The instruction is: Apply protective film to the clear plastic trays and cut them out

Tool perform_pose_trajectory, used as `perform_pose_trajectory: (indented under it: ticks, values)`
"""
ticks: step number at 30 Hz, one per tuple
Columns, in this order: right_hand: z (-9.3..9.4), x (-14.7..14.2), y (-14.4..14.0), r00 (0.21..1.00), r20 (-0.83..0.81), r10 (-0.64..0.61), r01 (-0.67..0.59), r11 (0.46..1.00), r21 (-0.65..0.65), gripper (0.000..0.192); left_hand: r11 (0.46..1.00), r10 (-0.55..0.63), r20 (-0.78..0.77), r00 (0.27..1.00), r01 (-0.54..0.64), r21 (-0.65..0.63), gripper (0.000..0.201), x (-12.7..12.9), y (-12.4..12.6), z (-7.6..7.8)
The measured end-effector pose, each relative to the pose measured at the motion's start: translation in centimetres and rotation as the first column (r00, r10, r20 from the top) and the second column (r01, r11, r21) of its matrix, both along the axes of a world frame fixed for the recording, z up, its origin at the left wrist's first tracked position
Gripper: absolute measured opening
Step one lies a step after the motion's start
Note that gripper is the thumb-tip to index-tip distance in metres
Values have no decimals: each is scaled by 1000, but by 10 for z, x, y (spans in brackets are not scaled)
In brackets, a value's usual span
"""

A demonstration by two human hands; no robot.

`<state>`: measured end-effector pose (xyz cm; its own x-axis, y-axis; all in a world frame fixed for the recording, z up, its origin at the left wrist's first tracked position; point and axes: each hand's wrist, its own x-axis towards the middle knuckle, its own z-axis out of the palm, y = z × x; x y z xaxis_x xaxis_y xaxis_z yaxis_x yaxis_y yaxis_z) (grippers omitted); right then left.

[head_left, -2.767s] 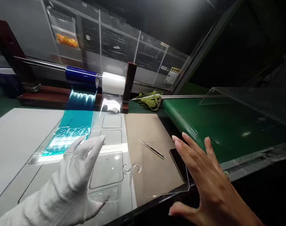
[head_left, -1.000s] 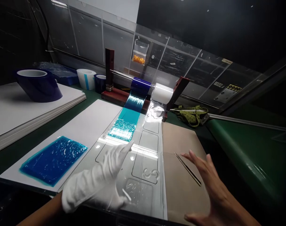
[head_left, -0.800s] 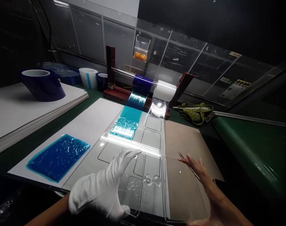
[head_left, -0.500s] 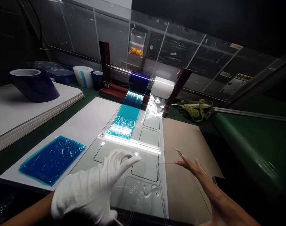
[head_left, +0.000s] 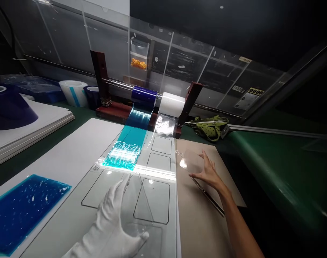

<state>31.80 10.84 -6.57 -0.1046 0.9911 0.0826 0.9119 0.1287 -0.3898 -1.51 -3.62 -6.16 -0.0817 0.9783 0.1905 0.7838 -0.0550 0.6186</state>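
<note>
A clear plastic sheet [head_left: 187, 164] is held tilted above the work surface, one end in each hand. My left hand [head_left: 112, 222], in a white glove, grips its near end with the thumb beneath the edge. My bare right hand [head_left: 207, 172] holds its far end, where light glares off the plastic. Under the sheet a clear template plate [head_left: 158, 145] with rectangular cutouts lies on a white board [head_left: 72, 150]. A teal film strip [head_left: 126, 152] runs across the plate from a blue roll [head_left: 143, 96].
A white roll [head_left: 171, 103] shares the bar with the blue roll. Tweezers [head_left: 208, 196] lie on the brown board [head_left: 201, 222]. A blue film piece [head_left: 20, 211] lies front left. A green conveyor belt [head_left: 273, 168] runs at right, with a green pouch [head_left: 210, 128] behind.
Both hands have carried the clear sheet leftward and forward over the template plate, the right hand reaching farther out. The view has shifted right and closer.
</note>
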Motion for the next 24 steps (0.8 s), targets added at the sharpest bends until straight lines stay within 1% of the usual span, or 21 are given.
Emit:
perform_pose_trajectory:
  ticks: [3,5,6,7,8,11,12,14,16,18,21,22,24]
  values:
    - [-13,4,26,1000,18,8,-7,999,-39,112,998,-58,98,993,57,18,111,-6,-8,-7]
    - [-16,3,30,999,40,9,-7,999,-42,109,995,-104,155,982,102,25,109,-9,-11,-8]
    - [-16,3,27,999,53,1,1,999,-36,106,993,-120,178,977,118,24,109,-10,-12,-7]
    - [-16,3,21,998,69,-15,17,999,-27,99,991,-132,196,972,130,23,109,-11,-12,-7]
    - [-15,3,13,996,86,-38,39,999,-18,87,990,-141,209,968,138,29,110,-11,-13,-6]
    - [-19,3,-22,984,133,-117,120,993,-13,39,986,-162,224,961,148,75,112,-11,-16,-6]
    - [-22,2,-34,979,144,-142,146,989,-17,30,984,-170,220,960,154,87,111,-10,-17,-6]
    - [-27,-3,-54,971,149,-189,194,981,-17,28,978,-205,199,958,193,78,108,-9,-18,-6]
    - [-29,-10,-70,969,115,-220,223,975,-15,28,967,-255,172,952,252,35,99,-9,-18,-3]
    - [-21,-21,-85,979,35,-199,200,979,-38,31,953,-300,152,942,304,-8,84,-11,-19,2]
    - [6,-47,-118,985,-140,-99,85,991,-99,37,932,-351,131,927,359,-42,57,-15,-23,14]
    - [17,-58,-133,975,-210,-66,42,992,-119,38,924,-370,127,920,379,-53,51,-17,-25,18]
    - [38,-83,-164,903,-430,-9,-76,981,-179,39,904,-410,124,904,421,-74,43,-18,-29,24]
